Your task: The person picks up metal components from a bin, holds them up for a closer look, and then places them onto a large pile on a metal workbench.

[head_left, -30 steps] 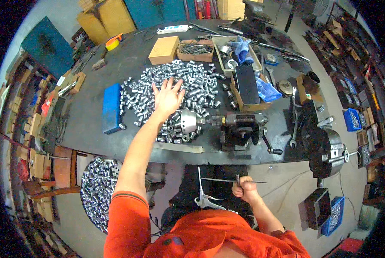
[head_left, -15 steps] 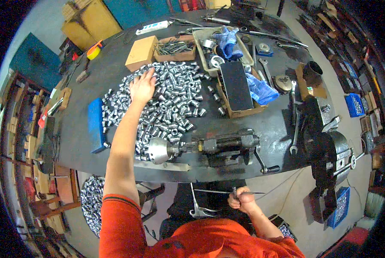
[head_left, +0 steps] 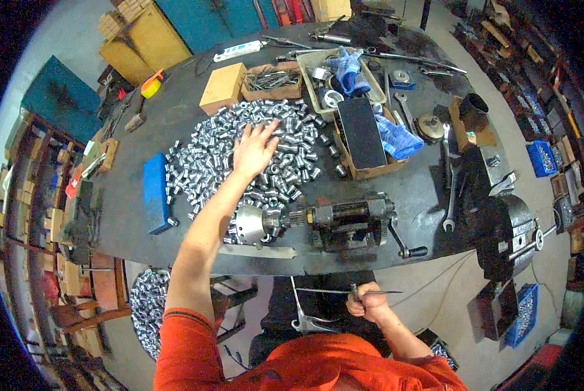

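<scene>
A big pile of small shiny metal sleeves (head_left: 207, 156) sits on the dark worktop (head_left: 122, 189). The left hand (head_left: 255, 146) lies on top of the pile with its fingers spread wide. It is not squeezing anything that I can see, but I cannot tell what is under the palm.

The right hand (head_left: 368, 302) is down in front of the pile, to its right, curled tight around a thin metal rod (head_left: 321, 290).

At the near edge of the pile is a silver chuck (head_left: 250, 223), with a crank handle (head_left: 412, 251) farther right. The blue box (head_left: 156, 193) stands at the pile's left side, and a yellow cardboard box (head_left: 222, 89) is just behind it.

Lots of sleeves lie loose in the pile, so plenty seem to be left to sort or use. A second heap of sleeves (head_left: 150, 309) is lower down, left of the pile. I cannot tell which ones are done.
</scene>
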Demonstrator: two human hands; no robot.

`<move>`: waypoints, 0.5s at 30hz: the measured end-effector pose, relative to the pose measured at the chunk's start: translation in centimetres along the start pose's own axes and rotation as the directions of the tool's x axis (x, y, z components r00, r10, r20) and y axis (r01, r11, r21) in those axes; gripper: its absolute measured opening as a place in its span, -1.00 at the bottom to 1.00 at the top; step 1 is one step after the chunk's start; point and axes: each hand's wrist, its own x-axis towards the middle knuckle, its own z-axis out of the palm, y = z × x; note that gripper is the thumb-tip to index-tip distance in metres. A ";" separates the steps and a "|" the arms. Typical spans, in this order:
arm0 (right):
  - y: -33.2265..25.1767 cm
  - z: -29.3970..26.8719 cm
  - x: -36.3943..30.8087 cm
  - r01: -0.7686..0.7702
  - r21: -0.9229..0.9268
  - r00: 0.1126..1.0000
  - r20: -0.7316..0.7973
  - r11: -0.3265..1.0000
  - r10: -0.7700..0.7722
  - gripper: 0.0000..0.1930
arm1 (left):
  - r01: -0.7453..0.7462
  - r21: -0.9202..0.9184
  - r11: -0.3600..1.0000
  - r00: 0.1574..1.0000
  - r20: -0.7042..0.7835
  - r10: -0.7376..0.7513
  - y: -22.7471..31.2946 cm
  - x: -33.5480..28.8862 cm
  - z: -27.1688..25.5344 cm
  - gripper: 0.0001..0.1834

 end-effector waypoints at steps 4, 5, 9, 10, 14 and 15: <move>-0.2 1.4 0.1 0.009 -0.029 0.998 -0.059 1.000 -0.011 -0.75 | -0.040 0.154 0.987 0.998 0.054 0.032 3.1 -0.1 -0.1 -0.52; -0.4 1.6 0.1 0.010 -0.041 0.998 -0.065 0.999 -0.013 -0.75 | -0.070 0.183 0.981 0.997 0.037 0.064 3.5 -0.1 -0.2 -0.52; -0.6 2.0 -0.1 -0.039 -0.140 0.987 -0.158 0.989 0.017 -0.77 | -0.165 0.106 0.981 0.980 0.125 0.152 4.7 -0.2 -1.0 -0.50; -0.9 2.7 -0.3 -0.057 -0.146 0.988 -0.153 0.988 0.035 -0.77 | -0.196 0.060 0.979 0.975 0.121 0.188 3.9 -0.3 -1.1 -0.50; -0.7 2.1 0.0 -0.082 -0.088 0.984 -0.164 0.993 0.067 -0.75 | -0.135 0.204 0.970 0.990 -0.014 0.141 -0.5 -2.5 -3.0 -0.54; -0.7 1.7 0.0 -0.084 -0.053 0.983 -0.167 0.995 0.074 -0.74 | -0.093 0.302 0.949 0.994 -0.022 0.104 -2.0 -3.1 -3.7 -0.52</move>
